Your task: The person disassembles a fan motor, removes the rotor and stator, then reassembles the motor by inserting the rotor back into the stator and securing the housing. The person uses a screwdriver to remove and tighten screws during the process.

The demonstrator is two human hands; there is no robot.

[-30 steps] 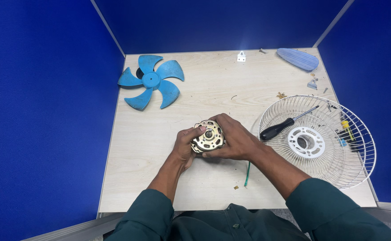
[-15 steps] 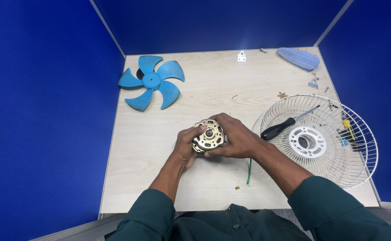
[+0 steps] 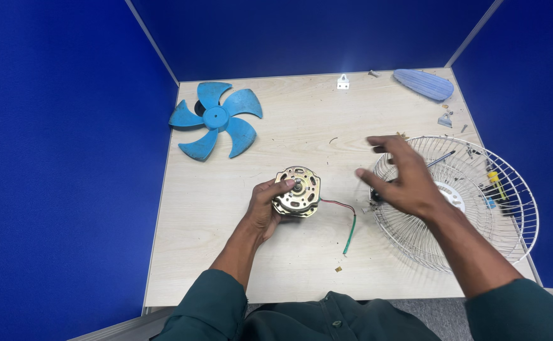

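Note:
My left hand (image 3: 265, 207) grips a round brass-coloured fan motor (image 3: 298, 192) near the middle of the pale wooden table (image 3: 226, 252). A red and a green wire (image 3: 348, 228) trail from the motor to the right. My right hand (image 3: 400, 177) is off the motor, fingers spread, blurred, hovering over the left rim of the white wire fan guard (image 3: 453, 252). It holds nothing. A dark-handled screwdriver lies inside the guard, mostly hidden behind that hand.
A blue five-bladed fan blade (image 3: 216, 125) lies at the back left. A blue oval cover (image 3: 424, 83) and a small white bracket (image 3: 343, 82) sit at the far edge. Small screws and parts (image 3: 493, 187) lie in and near the guard. Blue partition walls surround the table.
My right hand has let go of the motor and moved right, over the fan guard. My left hand alone holds the motor now, and its wires have come into view.

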